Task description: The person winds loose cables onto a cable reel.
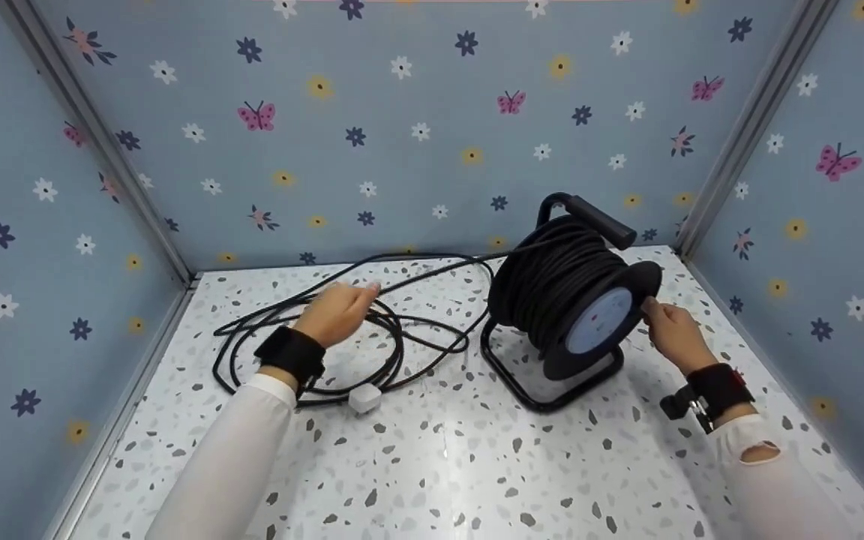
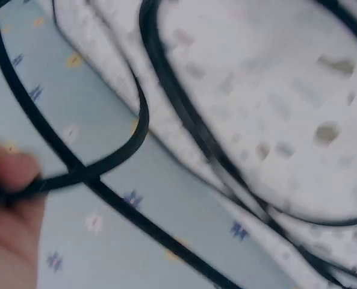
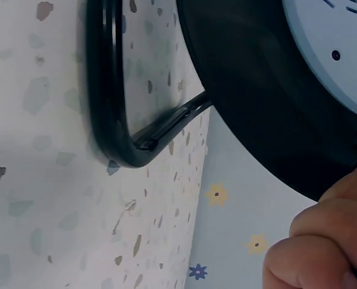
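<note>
A black cable reel (image 1: 552,281) stands on the right side of the speckled surface, with a pale blue socket disc (image 1: 598,321) on its side. My right hand (image 1: 678,337) grips the reel at the edge of its black flange; the right wrist view shows curled fingers (image 3: 322,241) there, though what lies under them is hidden. To the left, my left hand (image 1: 333,315) pinches the black cable (image 2: 115,159) that runs from the reel. Loose loops of that cable lie below and around this hand. A white plug (image 1: 364,398) sits at the front of the loops.
The reel rests on a black tubular stand (image 1: 511,386), and its carrying handle (image 1: 601,221) rises on top. Blue flowered panels (image 1: 417,97) close off the back and both sides of the speckled tabletop (image 1: 432,480).
</note>
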The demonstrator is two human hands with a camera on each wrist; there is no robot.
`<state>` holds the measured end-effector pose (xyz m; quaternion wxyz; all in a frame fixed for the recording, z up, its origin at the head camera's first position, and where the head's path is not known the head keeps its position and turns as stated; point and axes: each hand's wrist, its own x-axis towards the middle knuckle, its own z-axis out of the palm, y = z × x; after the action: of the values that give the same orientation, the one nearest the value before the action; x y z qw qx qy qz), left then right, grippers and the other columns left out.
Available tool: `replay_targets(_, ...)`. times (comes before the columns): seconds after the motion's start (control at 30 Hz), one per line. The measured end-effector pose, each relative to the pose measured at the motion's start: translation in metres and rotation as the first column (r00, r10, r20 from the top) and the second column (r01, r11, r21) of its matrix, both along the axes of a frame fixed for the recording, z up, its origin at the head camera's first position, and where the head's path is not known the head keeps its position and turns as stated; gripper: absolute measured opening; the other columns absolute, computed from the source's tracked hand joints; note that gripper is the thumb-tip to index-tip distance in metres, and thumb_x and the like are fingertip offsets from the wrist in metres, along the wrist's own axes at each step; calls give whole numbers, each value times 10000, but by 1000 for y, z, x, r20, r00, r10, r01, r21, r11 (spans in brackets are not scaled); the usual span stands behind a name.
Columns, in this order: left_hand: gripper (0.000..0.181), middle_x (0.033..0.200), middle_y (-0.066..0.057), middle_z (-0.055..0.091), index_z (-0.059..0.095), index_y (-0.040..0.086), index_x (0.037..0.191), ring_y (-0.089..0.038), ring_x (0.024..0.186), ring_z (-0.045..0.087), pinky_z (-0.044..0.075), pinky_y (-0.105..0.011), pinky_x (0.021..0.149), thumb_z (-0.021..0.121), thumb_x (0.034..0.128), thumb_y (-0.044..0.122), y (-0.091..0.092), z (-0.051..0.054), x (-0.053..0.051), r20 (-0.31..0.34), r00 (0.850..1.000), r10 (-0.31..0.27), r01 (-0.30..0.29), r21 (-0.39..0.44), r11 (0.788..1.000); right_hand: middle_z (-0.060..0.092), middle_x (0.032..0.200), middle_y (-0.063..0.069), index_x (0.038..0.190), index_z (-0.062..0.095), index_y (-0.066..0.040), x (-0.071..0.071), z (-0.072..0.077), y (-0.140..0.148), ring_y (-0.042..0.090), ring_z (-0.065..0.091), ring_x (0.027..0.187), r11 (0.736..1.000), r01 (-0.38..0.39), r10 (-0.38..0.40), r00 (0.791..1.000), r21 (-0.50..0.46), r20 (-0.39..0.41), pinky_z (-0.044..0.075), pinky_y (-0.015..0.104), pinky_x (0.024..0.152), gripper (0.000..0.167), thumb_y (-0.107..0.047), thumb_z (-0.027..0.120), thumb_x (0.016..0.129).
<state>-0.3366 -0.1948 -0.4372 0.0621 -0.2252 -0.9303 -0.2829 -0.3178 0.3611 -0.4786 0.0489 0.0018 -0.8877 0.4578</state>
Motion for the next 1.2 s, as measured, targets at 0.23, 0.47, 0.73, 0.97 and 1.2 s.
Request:
replay_targets(0.23,560,503,48,332,416,152,586,-122,458,265,186,-303,478,520,1112,311,-3,77,5,-637,767,-79,-28,-156,987,430,564,-109,745,503,-136,0,-4,-2,95,391,517,1000,9,-8,1000,29,-15,356,294,578,547,-441,373,1180)
replay_targets(0.47,571,472,-1,380,422,130,602,-142,420,280,180,-304,453,497,1116,366,2,105,12,-822,539,-185,-41,-245,969,441,571,-97,767,521,-104,1,-8,-5,101,408,522,999,14,-13,1000,43,-23,367,298,584,566,-460,368,1180)
replay_targets(0.73,472,577,105,239,374,176,673,-122,487,279,283,-311,478,514,1117,252,12,36,25,-435,870,-234,72,-357,931,424,564,-94,789,525,-131,3,-21,-7,95,385,512,1000,12,-12,1000,25,19,352,296,574,525,-428,353,1187)
replay_targets(0.97,448,584,109,257,428,169,705,-129,470,327,360,-342,450,508,1136,260,54,-6,49,-369,886,-282,134,-378,916,468,619,-63,944,589,-45,6,-34,-13,131,447,567,996,-43,38,997,82,61,434,398,708,499,-397,336,1191)
replay_targets(1.2,394,593,103,265,477,145,754,-131,475,312,367,-360,445,518,1132,250,88,-30,62,-379,858,-346,205,-365,908,521,763,32,928,583,-15,11,-38,-17,197,479,691,977,-63,56,998,206,40,431,489,814,506,-379,352,1193)
